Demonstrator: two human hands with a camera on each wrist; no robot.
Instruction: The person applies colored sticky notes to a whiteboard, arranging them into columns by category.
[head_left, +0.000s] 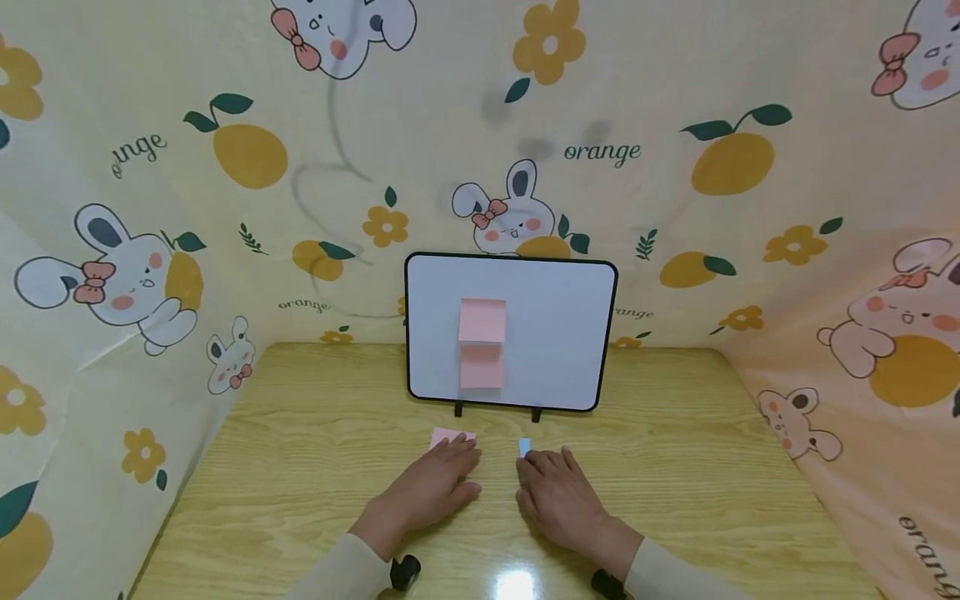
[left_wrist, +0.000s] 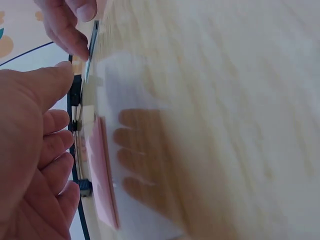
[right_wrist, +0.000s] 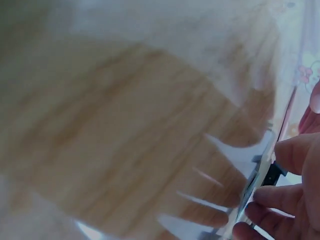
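Note:
My left hand [head_left: 431, 483] hovers low at the table with its fingers stretched forward, the tips overlapping a pink sticky-note pad [head_left: 450, 437] in the head view. Seen from the left wrist, the pad [left_wrist: 104, 175] lies on the tabletop just beyond the loosely bent fingers [left_wrist: 56, 145]. My right hand [head_left: 558, 496] is to the right, its fingers relaxed and its index finger at the near end of a small light-blue paper piece [head_left: 525, 447]. Part of that blue piece is hidden under the hand. Neither hand grips anything.
Behind the hands stands a black-framed whiteboard [head_left: 562, 333] on small black feet. Two pink sticky notes, an upper [head_left: 482, 320] and a lower one [head_left: 482, 368], are stuck on it. A patterned cloth [head_left: 600, 208] encloses the glossy wooden table [head_left: 675, 450].

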